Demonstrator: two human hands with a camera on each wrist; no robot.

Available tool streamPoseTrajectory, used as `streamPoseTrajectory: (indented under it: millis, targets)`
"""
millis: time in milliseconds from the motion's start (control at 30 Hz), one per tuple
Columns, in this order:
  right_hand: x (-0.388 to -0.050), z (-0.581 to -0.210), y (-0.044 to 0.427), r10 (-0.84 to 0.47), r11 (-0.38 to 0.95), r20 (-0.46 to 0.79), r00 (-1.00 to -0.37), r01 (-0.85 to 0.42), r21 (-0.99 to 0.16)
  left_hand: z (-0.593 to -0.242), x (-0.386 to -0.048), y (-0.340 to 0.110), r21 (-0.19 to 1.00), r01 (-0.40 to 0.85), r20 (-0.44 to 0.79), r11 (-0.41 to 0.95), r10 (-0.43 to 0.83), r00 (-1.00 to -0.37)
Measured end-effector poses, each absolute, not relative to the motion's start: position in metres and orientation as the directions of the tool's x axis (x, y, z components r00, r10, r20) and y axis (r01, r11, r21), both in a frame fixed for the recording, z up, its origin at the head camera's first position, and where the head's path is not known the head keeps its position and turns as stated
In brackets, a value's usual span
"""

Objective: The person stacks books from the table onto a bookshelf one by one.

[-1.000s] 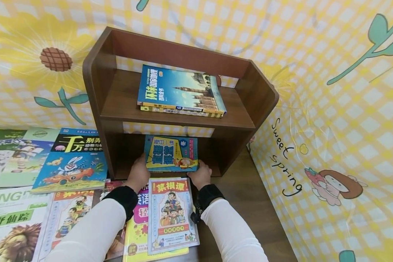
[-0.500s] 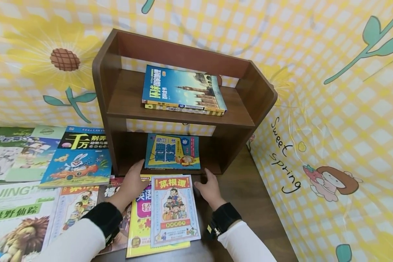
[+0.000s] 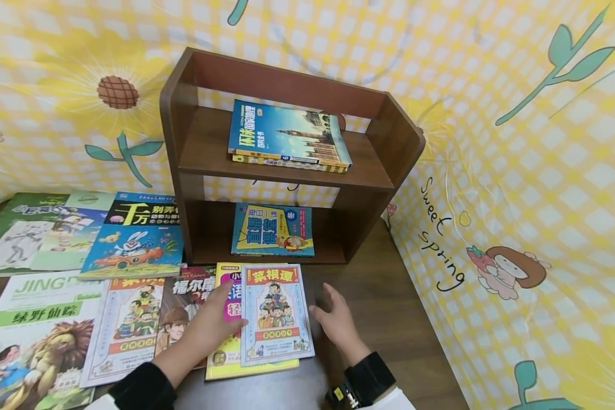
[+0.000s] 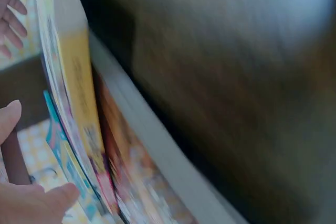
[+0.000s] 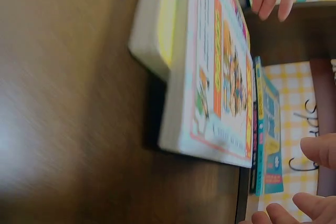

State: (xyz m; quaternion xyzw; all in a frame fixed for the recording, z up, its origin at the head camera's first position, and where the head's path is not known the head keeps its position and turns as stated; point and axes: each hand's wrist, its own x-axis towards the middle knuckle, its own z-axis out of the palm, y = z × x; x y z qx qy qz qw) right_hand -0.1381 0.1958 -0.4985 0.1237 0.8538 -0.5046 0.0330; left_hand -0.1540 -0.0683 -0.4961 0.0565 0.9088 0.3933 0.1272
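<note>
A light blue book with cartoon figures lies on a yellow book in front of the shelf. My left hand hovers over the left side of these books, thumb and fingers spread, holding nothing. On their right side my right hand stands apart from the light blue book, also spread and holding nothing. In the right wrist view, the light blue book shows its thick page edge. A blue and yellow book lies flat in the lower compartment of the brown bookshelf, beyond both hands.
Several books lie flat to the left, among them a blue rabbit book, a lion-cover book and a dark brown book. A blue tower-cover book tops a stack on the upper shelf. A checked yellow cloth hangs behind.
Both hands have let go of the blue and yellow book, which stays in the lower compartment. They have drawn back toward the body, to either side of the light blue book.
</note>
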Motion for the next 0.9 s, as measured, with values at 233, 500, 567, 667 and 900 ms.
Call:
streamPoseTrajectory:
  millis: [233, 500, 567, 667, 900]
  targets:
    - [-0.114, -0.498, 0.19, 0.091, 0.513, -0.152, -0.984, 0.177, -0.84, -0.506, -0.142, -0.044, 0.681, 0.001, -0.203, 0.732, 0.19, -0.961]
    - [-0.106, -0.501, 0.189, 0.081, 0.536, -0.121, -0.989, 0.146, -0.832, -0.515, -0.136, -0.027, 0.599, 0.037, -0.16, 0.8, 0.165, -0.973]
    - [-0.103, -0.502, 0.19, 0.079, 0.537, -0.125, -0.989, 0.148, -0.831, -0.515, -0.134, -0.023, 0.592, 0.037, -0.152, 0.805, 0.156, -0.976]
    - [-0.1, -0.502, 0.191, 0.08, 0.535, -0.13, -0.988, 0.153, -0.831, -0.515, -0.132, -0.017, 0.602, 0.017, -0.148, 0.798, 0.133, -0.98]
    - [-0.091, -0.504, 0.195, 0.103, 0.539, -0.091, -0.991, 0.133, -0.832, -0.511, -0.128, 0.0, 0.699, -0.04, -0.121, 0.714, 0.064, -0.991]
